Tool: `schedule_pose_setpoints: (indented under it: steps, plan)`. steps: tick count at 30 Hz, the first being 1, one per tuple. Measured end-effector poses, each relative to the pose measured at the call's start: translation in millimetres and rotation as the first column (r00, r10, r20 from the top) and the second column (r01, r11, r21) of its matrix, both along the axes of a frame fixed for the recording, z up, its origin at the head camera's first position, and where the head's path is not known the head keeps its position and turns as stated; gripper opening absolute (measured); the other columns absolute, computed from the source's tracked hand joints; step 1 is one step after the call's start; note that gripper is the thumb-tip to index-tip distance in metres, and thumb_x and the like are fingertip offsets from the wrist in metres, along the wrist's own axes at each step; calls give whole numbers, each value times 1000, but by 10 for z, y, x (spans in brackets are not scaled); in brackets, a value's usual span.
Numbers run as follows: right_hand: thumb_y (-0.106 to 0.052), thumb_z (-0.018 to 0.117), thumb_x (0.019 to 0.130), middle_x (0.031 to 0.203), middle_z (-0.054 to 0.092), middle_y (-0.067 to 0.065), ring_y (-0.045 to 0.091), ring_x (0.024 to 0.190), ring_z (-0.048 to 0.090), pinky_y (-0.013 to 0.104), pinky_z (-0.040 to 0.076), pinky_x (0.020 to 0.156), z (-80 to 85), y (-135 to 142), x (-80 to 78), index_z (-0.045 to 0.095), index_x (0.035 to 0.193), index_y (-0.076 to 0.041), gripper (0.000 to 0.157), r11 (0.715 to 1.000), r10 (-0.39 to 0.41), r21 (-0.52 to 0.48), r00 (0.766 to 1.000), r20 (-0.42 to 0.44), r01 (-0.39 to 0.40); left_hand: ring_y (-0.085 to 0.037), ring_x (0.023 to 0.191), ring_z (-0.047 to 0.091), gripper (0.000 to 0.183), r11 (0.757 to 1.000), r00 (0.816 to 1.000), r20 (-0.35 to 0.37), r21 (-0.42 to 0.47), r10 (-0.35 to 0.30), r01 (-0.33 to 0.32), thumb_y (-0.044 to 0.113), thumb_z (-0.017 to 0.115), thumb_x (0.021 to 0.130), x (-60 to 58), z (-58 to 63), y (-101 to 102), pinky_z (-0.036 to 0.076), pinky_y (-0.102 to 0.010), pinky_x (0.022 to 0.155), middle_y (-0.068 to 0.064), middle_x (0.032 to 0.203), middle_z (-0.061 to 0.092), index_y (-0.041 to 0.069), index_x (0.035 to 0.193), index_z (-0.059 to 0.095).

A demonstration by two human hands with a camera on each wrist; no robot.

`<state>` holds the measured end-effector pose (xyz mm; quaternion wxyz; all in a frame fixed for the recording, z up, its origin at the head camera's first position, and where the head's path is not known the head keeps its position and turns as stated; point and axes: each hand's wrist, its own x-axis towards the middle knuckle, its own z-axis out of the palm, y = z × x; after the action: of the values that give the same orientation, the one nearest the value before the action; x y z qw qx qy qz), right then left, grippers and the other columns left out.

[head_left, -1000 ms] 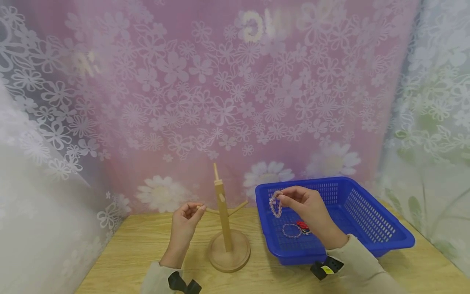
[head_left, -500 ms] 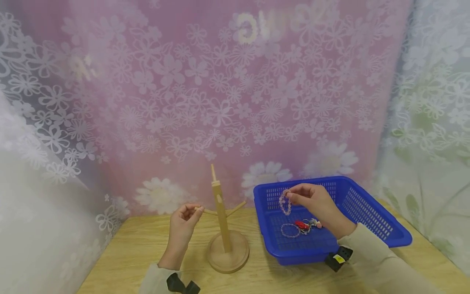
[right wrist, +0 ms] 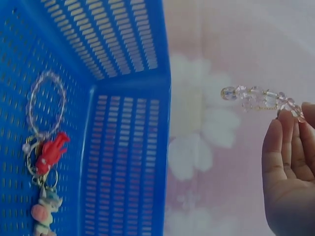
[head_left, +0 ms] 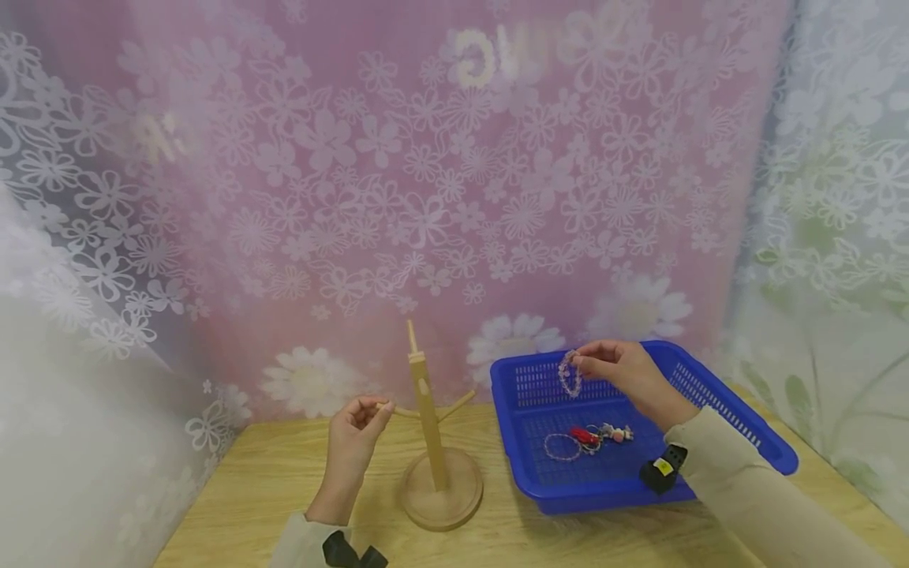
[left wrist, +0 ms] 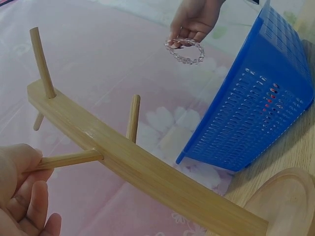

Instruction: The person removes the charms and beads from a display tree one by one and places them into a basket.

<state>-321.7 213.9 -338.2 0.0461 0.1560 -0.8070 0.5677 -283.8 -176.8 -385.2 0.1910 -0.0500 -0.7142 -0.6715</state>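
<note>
Between thumb and fingertips my right hand pinches a clear pinkish beaded bracelet, which hangs above the blue basket. The right wrist view shows the bracelet gripped at one end of its loop. My left hand pinches the tip of a peg on the wooden stand. That stand has a round base, an upright post and several pegs, with nothing hung on those that show. Inside the basket lie a second beaded bracelet, a red figure charm and a keychain with pale figures.
The basket stands right of the stand on a wood-grain table. Behind the table hangs a pink flowered curtain, with paler flowered sheets at both sides.
My right hand has moved right and slightly up with the bracelet, uncovering the keychain in the basket. My left hand has kept its hold on the peg, nearly still.
</note>
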Motion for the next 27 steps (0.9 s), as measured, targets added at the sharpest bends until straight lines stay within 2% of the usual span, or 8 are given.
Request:
schedule_pose_setpoints:
  steps: [6, 11, 18, 27]
  plan:
    - [-30, 64, 90, 113, 65, 10, 13, 92, 63, 31, 51, 84, 1, 96, -111, 60, 113, 5, 42, 1000, -9, 1, 1000, 19, 9, -8, 65, 50, 20, 1000, 1000, -12, -9, -3, 3, 8, 70, 85, -16, -12, -12, 43, -19, 59, 2, 76, 55, -6, 98, 64]
    - [-32, 63, 91, 117, 62, 11, 14, 95, 63, 36, 50, 87, -54, 200, -206, 59, 117, 4, 45, 999, -28, 25, 999, 26, 27, -8, 66, 51, 20, 1000, 1000, -22, -12, 0, -1, 9, 70, 85, -15, -13, 2, 44, -20, 60, 1, 76, 56, -6, 97, 64]
    - [-28, 60, 94, 124, 58, 19, 16, 100, 61, 32, 50, 87, -133, 322, -303, 56, 119, 6, 42, 999, -4, 37, 999, 33, 3, -8, 66, 51, 17, 1000, 1000, -19, -10, 0, 0, 7, 69, 85, -35, -30, -3, 44, -20, 59, 2, 75, 56, -6, 95, 63]
    - [-27, 59, 94, 124, 58, 17, 32, 113, 56, 47, 43, 96, -288, 422, -422, 57, 117, 6, 40, 999, -12, 51, 997, 76, 8, -7, 64, 50, 17, 1000, 999, -34, -16, 9, -10, 7, 70, 84, -33, -35, -6, 43, -20, 58, 3, 73, 56, -5, 93, 63]
